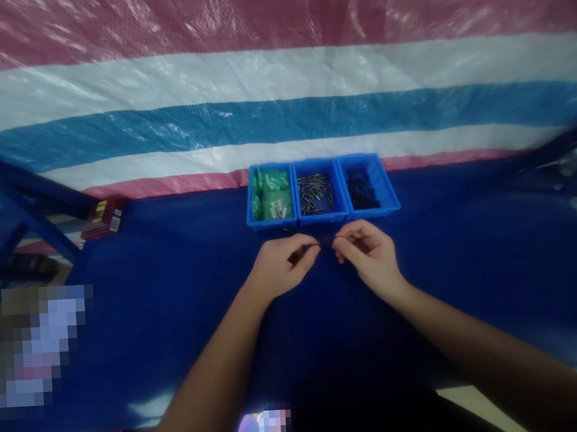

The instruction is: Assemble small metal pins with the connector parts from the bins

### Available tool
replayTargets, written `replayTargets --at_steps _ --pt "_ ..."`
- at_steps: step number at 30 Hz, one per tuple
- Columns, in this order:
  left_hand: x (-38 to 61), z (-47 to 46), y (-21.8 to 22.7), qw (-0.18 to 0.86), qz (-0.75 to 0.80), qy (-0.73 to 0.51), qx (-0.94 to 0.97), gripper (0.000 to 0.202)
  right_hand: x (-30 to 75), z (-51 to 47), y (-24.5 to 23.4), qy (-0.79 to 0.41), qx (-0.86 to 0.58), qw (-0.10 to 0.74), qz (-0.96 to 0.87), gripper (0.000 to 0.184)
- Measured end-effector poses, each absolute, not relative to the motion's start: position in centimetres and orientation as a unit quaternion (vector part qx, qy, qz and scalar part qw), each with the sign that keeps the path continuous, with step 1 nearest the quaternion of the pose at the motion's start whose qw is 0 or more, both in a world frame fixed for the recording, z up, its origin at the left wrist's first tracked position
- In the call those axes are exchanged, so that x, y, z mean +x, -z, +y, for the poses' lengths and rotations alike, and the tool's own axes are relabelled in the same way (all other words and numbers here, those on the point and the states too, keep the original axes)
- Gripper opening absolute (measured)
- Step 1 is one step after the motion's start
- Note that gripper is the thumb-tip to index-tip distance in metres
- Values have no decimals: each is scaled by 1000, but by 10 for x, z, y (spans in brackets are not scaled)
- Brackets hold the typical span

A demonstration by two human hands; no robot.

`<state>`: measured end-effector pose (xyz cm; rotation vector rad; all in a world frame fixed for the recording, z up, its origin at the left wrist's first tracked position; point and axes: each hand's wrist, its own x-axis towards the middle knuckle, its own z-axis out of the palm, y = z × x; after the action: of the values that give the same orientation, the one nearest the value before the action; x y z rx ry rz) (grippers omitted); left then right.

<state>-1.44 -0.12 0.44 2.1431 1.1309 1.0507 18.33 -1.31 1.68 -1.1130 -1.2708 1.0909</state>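
Observation:
My left hand [286, 262] is closed in a pinch, thumb against forefinger, just in front of the blue bins. Facing it, my right hand [370, 257] pinches too, its other fingers curled. A small dark thing [326, 242] shows faintly in the narrow gap between the fingertips; its kind is too blurred to tell. Behind the hands, the middle blue bin [323, 218] holds many thin brass-coloured and dark metal pins [315, 194]. Green plastic bags [277, 180] and small white pieces [278, 209] fill the left bin [271, 224]. Dark pieces [361, 189] lie in the right bin [386, 185].
A blue cover lies over the table [185, 273]. Striped plastic sheeting [271, 75] hangs behind it. A dark red box [102, 218] sits at the far left beside a blue metal frame [31, 203]. A bright, pixelated patch [265, 430] shows at the bottom edge.

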Motion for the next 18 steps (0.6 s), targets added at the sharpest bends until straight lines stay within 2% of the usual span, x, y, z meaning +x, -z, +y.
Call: replayTargets --at_steps 4,6,8,10,12,16,18 --pt "-16 0 -3 239 430 -374 786 13 188 -8 -24 -274 -530 646 -475 15" --pt "-16 1 -1 222 442 -375 784 14 195 0 -26 -176 -565 665 -456 16" --pt "-16 1 1 205 452 -388 777 14 204 8 -25 -125 -613 626 -465 20" --pt "-15 2 2 189 459 -406 767 13 212 12 -23 -136 -650 543 -514 22" --pt "-15 2 2 174 470 -428 752 13 214 11 -21 -111 -663 512 -535 22" --pt "-15 3 1 165 507 -469 704 14 203 -3 -20 -131 -554 474 -671 15" --pt "-15 4 0 162 530 -481 680 15 196 -11 -19 -185 -447 413 -771 14"
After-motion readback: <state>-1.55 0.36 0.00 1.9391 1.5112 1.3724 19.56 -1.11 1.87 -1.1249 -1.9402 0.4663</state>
